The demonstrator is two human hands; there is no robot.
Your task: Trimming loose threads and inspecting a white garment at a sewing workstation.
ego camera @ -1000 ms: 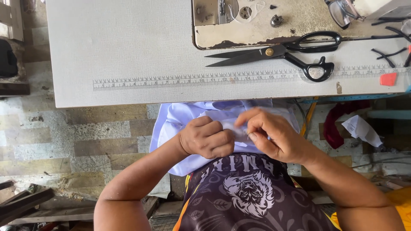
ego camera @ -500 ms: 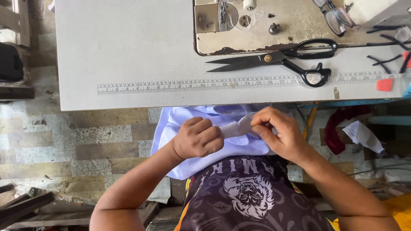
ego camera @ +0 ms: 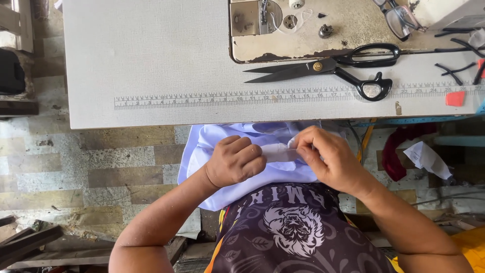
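Pale lilac-blue woven cloth (ego camera: 212,146) is seen from the head camera bunched in the lap just below the near edge of the grey fabric-textured desk (ego camera: 151,60), hanging down over the dark patterned shirt (ego camera: 293,232). A small folded strip of white fabric (ego camera: 277,151) at the top of the bundle is held between the two hands. The left hand (ego camera: 235,161) is clenched in a fist-like grip on the left end of the strip, knuckles upward. The right hand (ego camera: 328,159) is closed in a pinching grip on the right end of the strip, its fingertips (ego camera: 298,144) pressed against the white fabric. Both hands are close together, almost touching, in front of the desk edge. On the desk, a long printed ruler strip (ego camera: 252,97) is laid along the near edge. Just beyond it, large black-handled steel scissors (ego camera: 328,68) are lying shut, blades pointing left. A worn cream metal sewing-machine bed (ego camera: 328,30) is set behind the scissors, and folded spectacles (ego camera: 399,17) are resting on it. A small red piece (ego camera: 454,98) is lying at the right end of the ruler.
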